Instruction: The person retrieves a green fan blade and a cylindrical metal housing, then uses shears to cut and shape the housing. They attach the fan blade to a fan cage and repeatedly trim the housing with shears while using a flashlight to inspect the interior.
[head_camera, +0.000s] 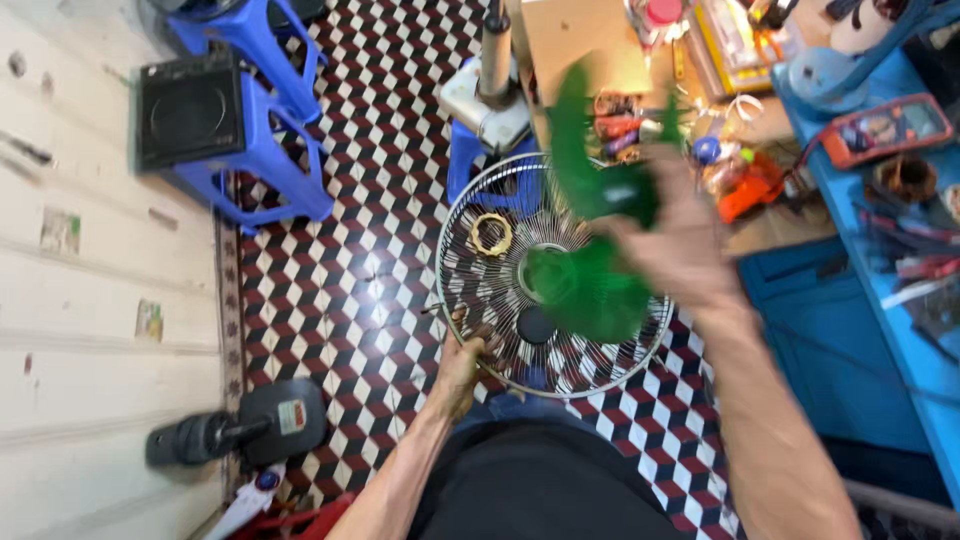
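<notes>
Holding: right hand (680, 245) grips blurred green fan blade (590, 280) above wire guard (480, 290), left hand (462, 362) pinching guard rim; blade off, nut (491, 234) loose on guard.

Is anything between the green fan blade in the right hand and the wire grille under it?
Nothing visible. The green fan blade hangs in the right hand over the wire grille; only a yellow ring lies there, off to one side.
</notes>
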